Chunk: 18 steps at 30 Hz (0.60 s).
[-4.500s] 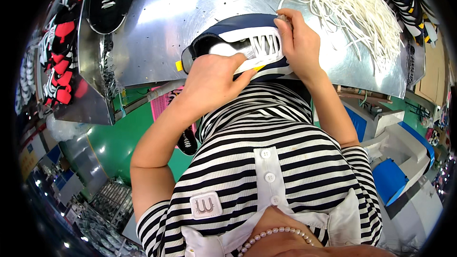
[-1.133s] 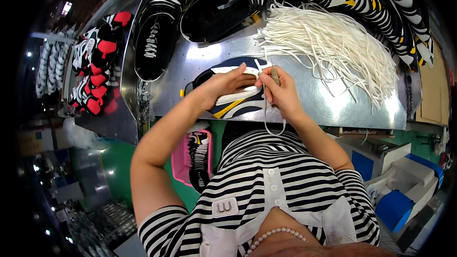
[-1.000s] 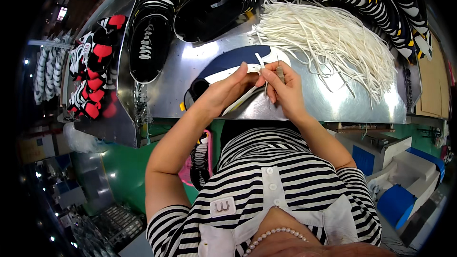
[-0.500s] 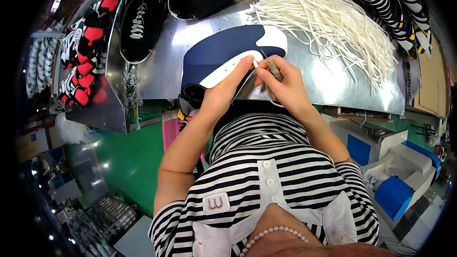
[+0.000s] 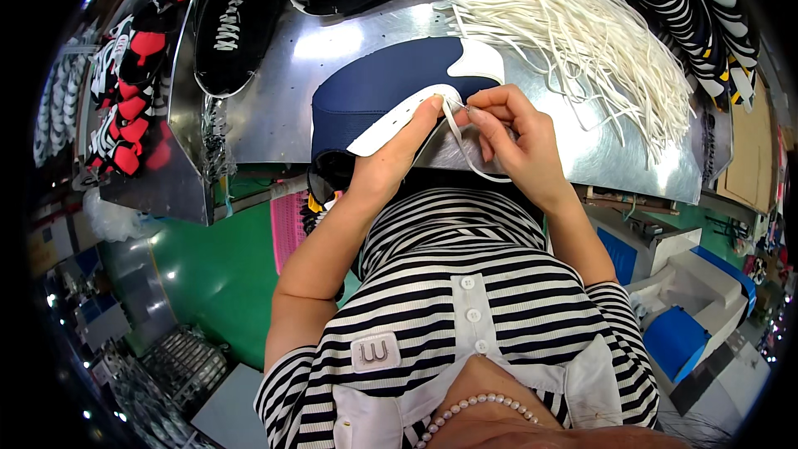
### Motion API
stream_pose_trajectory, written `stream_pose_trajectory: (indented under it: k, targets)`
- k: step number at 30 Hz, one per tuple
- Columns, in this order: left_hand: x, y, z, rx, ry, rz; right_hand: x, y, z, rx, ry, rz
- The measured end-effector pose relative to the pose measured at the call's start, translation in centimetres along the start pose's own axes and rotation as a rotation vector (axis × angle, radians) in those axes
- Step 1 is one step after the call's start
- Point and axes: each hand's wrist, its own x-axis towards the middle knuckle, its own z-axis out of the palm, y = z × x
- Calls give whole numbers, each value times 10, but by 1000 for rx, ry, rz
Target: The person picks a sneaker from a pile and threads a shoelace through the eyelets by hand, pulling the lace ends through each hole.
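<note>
Navy shoe upper (image 5: 378,91), white eyelet strip, at counter (image 5: 274,108) near edge; left hand (image 5: 391,158) grips it, right hand (image 5: 519,137) pinches white lace (image 5: 461,137).

Left hand (image 5: 391,158) and right hand (image 5: 515,137) together, fingertips pinched.

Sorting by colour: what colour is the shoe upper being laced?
Navy blue fabric shoe upper with a white eyelet strip; head view shows it.
</note>
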Motion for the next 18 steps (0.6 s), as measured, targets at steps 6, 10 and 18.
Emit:
stream_pose_trajectory:
  k: [6, 10, 18]
  targets:
    - [4, -1, 0, 58, -3, 33, 10, 6, -5, -50, -34, 77]
    - [5, -5, 2, 284, 8, 262, 16, 2, -7, -62, -52, 107]
    - [-3, -3, 16, 823, -63, 601, 31, 5, -4, -479, -101, -51]
